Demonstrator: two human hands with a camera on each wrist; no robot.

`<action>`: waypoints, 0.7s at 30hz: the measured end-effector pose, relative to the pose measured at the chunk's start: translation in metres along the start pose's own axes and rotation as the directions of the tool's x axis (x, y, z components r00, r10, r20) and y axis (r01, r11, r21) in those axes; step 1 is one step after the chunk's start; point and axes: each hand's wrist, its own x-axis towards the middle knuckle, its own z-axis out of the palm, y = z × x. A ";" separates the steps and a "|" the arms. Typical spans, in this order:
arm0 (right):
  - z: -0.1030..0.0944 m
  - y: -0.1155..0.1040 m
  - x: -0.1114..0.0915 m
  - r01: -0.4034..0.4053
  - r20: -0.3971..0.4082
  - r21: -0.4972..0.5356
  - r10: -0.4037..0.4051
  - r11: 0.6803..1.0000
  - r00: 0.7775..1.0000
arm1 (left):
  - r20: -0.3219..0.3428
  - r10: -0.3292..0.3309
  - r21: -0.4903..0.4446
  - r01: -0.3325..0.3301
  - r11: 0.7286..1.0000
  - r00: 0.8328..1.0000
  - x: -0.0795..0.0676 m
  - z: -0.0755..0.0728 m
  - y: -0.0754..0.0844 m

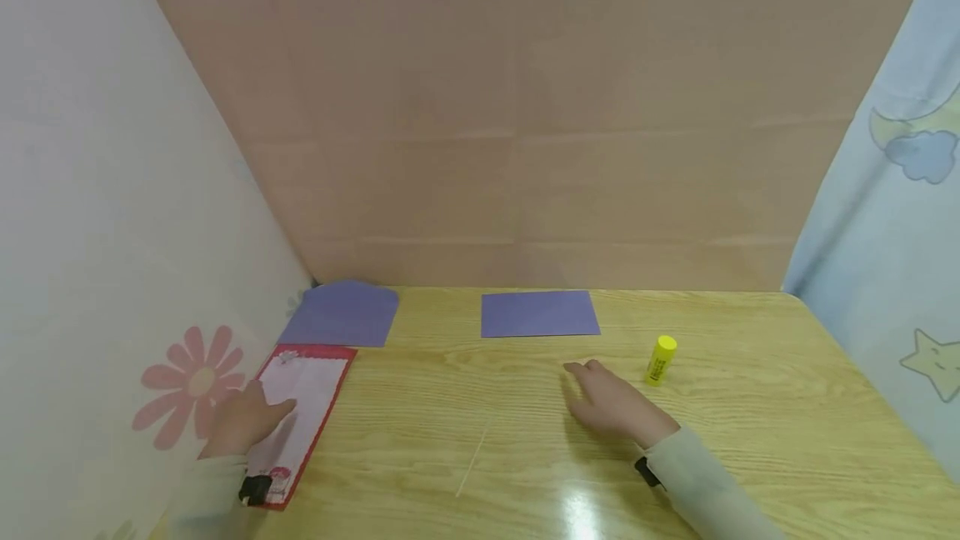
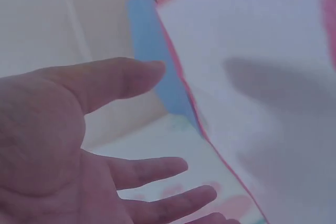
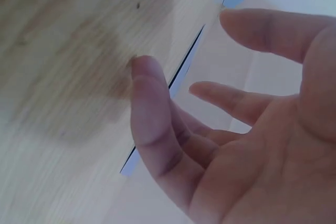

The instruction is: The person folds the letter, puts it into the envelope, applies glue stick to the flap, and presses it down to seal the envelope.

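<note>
At the table's left side lies a sheet of white paper with a red border, decorated at its corners. Over its left edge hovers my left hand, its fingers spread and holding nothing. In the left wrist view the thumb and fingers stand apart from the paper. My right hand is above the middle-right of the table, loosely bent and bare of any object. Just right of it a yellow glue stick stands upright. The right wrist view shows relaxed, partly curved fingers over the wood.
A purple envelope with its flap raised lies at the back left corner. A flat purple rectangle lies at the back middle. Brown paper walls the back, with a white flowered sheet at left and a patterned curtain at right.
</note>
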 end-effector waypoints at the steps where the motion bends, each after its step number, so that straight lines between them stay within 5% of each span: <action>1: 0.000 0.000 -0.004 -0.003 -0.001 0.002 0.003 1.000 1.000 | 0.003 -0.009 0.000 0.009 1.000 1.000 0.002 0.000 -0.006; 8: 0.000 -0.001 -0.019 0.037 -0.006 0.051 -0.037 0.998 0.999 | -0.119 -0.004 0.033 0.008 0.999 0.993 0.006 0.008 -0.023; 15: 0.001 -0.001 -0.019 0.066 -0.021 0.012 -0.066 0.998 0.998 | -0.017 -0.142 -0.022 0.142 0.990 0.990 -0.003 0.005 -0.016; 21: -0.001 -0.003 -0.019 0.050 -0.025 0.014 -0.050 0.999 0.998 | 0.043 -0.116 -0.026 0.117 0.993 0.992 -0.004 0.001 -0.012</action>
